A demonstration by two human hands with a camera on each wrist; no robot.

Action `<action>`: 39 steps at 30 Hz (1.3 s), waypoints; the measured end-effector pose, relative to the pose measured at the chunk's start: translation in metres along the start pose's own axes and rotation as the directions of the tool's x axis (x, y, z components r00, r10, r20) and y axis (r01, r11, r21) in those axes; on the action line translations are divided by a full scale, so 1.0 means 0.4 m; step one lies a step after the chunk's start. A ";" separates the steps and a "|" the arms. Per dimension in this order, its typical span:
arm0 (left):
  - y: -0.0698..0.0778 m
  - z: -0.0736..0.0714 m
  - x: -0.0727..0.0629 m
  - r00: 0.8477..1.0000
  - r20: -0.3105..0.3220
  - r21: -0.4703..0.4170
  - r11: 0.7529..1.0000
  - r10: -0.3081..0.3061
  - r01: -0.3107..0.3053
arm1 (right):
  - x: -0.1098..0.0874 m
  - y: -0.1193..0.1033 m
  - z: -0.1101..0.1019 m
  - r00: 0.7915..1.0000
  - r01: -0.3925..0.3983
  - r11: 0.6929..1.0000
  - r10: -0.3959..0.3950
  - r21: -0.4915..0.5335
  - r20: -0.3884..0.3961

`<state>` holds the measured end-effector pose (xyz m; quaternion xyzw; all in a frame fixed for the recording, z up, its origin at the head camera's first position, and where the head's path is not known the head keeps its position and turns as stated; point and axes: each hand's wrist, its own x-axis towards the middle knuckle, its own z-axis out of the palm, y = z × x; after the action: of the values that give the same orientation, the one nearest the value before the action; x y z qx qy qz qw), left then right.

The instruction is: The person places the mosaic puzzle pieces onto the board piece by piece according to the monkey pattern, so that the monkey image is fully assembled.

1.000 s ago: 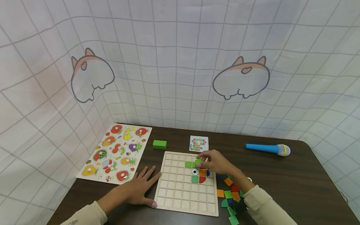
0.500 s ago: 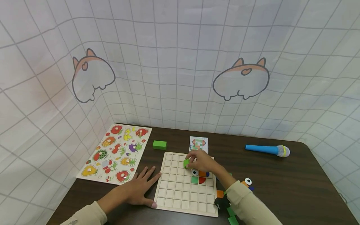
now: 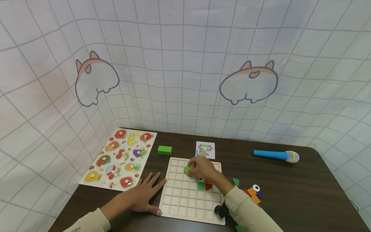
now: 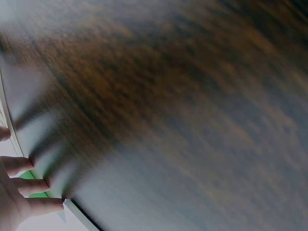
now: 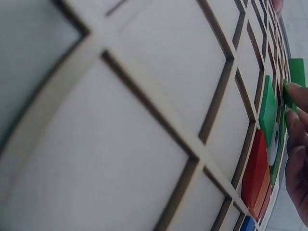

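The right hand covers part of the pale square wooden grid board, and cells behind its knuckles are hidden. Its grip is narrow: thumb and fingertips pinch a light-green square tile, partly screened by the fingers, over the board's far rows. The right-wrist view cuts that hand off at its edge and shows the tile nearly edge-on, so whether it is seated in a cell I cannot tell.

On the board, just nearer the person than the grip, lie a half-covered white eye tile, a teal-green square tile and a red curved tile. A black object at the right wrist masks the board's near right corner. Loose coloured tiles right of the board are partly hidden by the sleeve, among them an orange tile.

The left hand lies spread on the dark wood-grain desk along the board's left edge, its grip wide and holding nothing; the left-wrist view is blurred and crops it. Beyond the board sit a small printed pattern card, its near edge touched by the hand's outline, and a green rectangular block.
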<state>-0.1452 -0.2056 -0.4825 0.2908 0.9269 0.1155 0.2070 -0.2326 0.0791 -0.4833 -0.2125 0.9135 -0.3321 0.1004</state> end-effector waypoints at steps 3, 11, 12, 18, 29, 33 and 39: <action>0.001 0.000 0.000 1.000 0.001 0.003 1.000 0.000 0.000 | 0.001 -0.004 0.003 0.999 -0.036 0.999 0.036 -0.026 -0.002; 0.000 0.000 0.000 1.000 -0.006 0.020 1.000 0.002 -0.002 | 0.000 -0.010 -0.003 0.999 -0.052 0.998 0.052 -0.044 0.002; 0.000 0.001 -0.001 1.000 -0.007 0.022 1.000 0.002 -0.002 | -0.001 -0.009 -0.005 0.999 -0.040 0.999 0.040 -0.034 0.004; -0.005 0.004 0.000 1.000 -0.003 0.017 1.000 0.006 -0.006 | -0.020 0.023 -0.045 0.996 0.075 0.996 -0.077 0.037 0.046; -0.005 0.005 0.000 1.000 0.008 0.004 1.000 -0.012 0.012 | -0.132 0.151 -0.185 0.998 0.058 0.995 -0.060 0.082 0.033; -0.008 0.005 0.001 1.000 0.011 0.007 1.000 -0.017 0.016 | -0.193 0.198 -0.221 0.999 0.020 0.999 -0.021 0.035 0.031; -0.011 0.009 0.004 1.000 0.015 0.008 1.000 -0.014 0.014 | -0.289 0.262 -0.258 0.993 0.050 0.998 -0.055 0.048 0.109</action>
<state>-0.1469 -0.2077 -0.4875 0.2862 0.9278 0.1081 0.2135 -0.1970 0.2620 -0.4683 -0.2522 0.8930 -0.3429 0.1465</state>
